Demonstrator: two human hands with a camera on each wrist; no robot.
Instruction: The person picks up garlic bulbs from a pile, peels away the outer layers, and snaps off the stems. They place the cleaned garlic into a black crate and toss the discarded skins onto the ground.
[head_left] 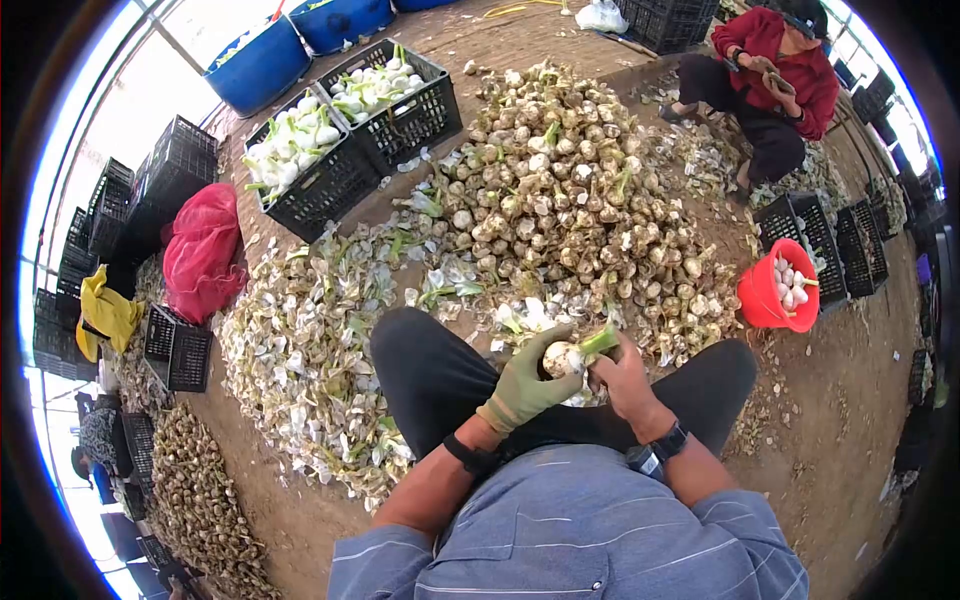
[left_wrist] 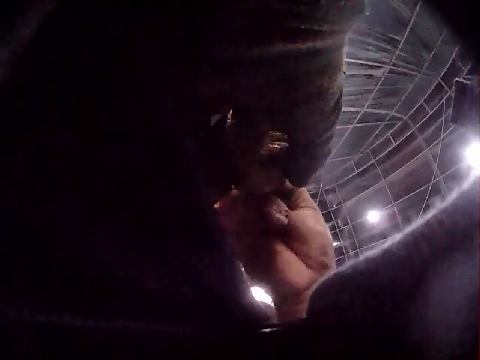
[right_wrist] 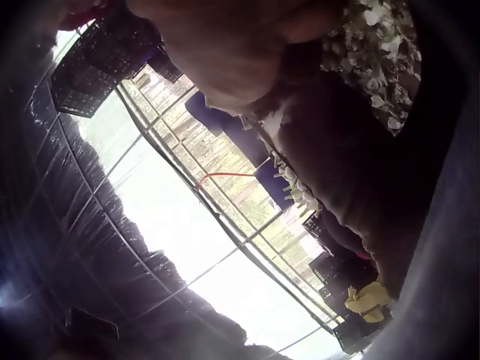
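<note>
In the head view a garlic bulb [head_left: 563, 360] with a short, thick green stem is held over the person's lap. The gloved left hand [head_left: 528, 384] grips the bulb from the left, its fingers curled round it. From the other side the bare right hand [head_left: 626, 380] pinches at the bulb by the base of the stem. Loose white garlic skins [head_left: 530, 315] lie on the ground just beyond the hands. The left wrist view is very dark and shows part of the bare hand [left_wrist: 289, 232]; in the right wrist view the hand [right_wrist: 232, 52] covers the bulb.
A large heap of unpeeled garlic [head_left: 560, 190] rises in front, with peelings [head_left: 310, 350] to the left. Black crates [head_left: 345, 160] hold cleaned bulbs. A red bucket [head_left: 760, 295] with bulbs stands at right. Another person [head_left: 780, 80] sits at the far right.
</note>
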